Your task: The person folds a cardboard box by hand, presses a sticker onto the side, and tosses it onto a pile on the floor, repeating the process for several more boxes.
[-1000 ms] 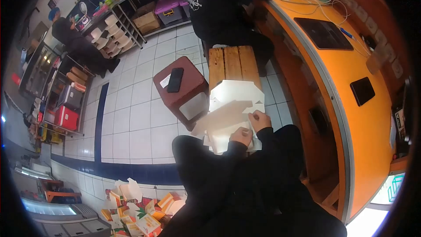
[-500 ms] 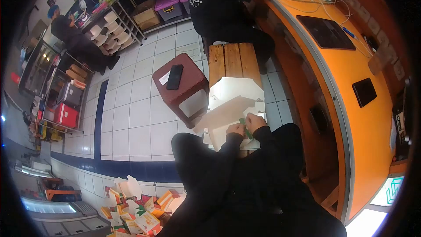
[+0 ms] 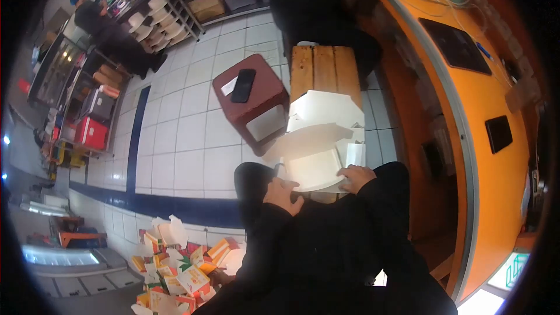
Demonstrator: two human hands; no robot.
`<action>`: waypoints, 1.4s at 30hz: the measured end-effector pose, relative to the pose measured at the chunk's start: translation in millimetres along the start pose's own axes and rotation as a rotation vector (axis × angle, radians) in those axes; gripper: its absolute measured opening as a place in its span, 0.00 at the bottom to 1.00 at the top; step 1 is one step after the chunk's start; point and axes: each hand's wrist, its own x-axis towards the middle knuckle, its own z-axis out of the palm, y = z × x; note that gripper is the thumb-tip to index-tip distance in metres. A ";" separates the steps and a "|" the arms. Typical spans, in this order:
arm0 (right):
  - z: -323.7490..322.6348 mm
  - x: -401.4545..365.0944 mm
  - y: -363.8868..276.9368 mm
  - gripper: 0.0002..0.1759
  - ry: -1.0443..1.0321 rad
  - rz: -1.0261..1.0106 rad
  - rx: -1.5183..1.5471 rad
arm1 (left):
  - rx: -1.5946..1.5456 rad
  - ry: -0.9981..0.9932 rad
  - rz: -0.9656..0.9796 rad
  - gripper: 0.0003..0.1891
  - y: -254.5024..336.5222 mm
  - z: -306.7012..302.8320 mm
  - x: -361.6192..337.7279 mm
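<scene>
A white cardboard box (image 3: 315, 166), partly folded, lies on the wooden bench (image 3: 325, 64) between my knees, its lid panel (image 3: 326, 108) spread out away from me. At the near left corner of the box, my left hand (image 3: 284, 194) has its fingers bent against the side and its thumb apart. My right hand (image 3: 357, 178) grips the near right corner, fingers over the edge. The near wall bows outward between both hands. A side flap (image 3: 355, 154) stands up just beyond my right hand.
A maroon stool (image 3: 262, 81) bearing a black phone (image 3: 243, 86) stands left of the bench. Many colourful printed cartons (image 3: 175, 268) are heaped at lower left. An orange counter (image 3: 484, 198) runs along my right. A person in black (image 3: 326, 6) sits beyond the bench; another person (image 3: 105, 29) stands at far left.
My hands have moved apart from the middle of the box's near side to its two near corners. The green piece between them is out of sight. The view has shifted slightly.
</scene>
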 end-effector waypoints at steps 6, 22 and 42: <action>32.3 13.3 5.3 0.17 0.025 0.126 -0.086 | 0.101 -0.147 -0.060 0.12 -30.0 57.8 15.0; 50.3 16.3 1.4 0.38 0.301 0.062 0.659 | 0.449 1.006 -1.787 0.29 -241.4 -234.7 -453.1; 92.3 4.7 74.3 0.33 0.560 0.569 0.409 | -0.151 0.054 -0.441 0.33 -36.8 71.8 85.6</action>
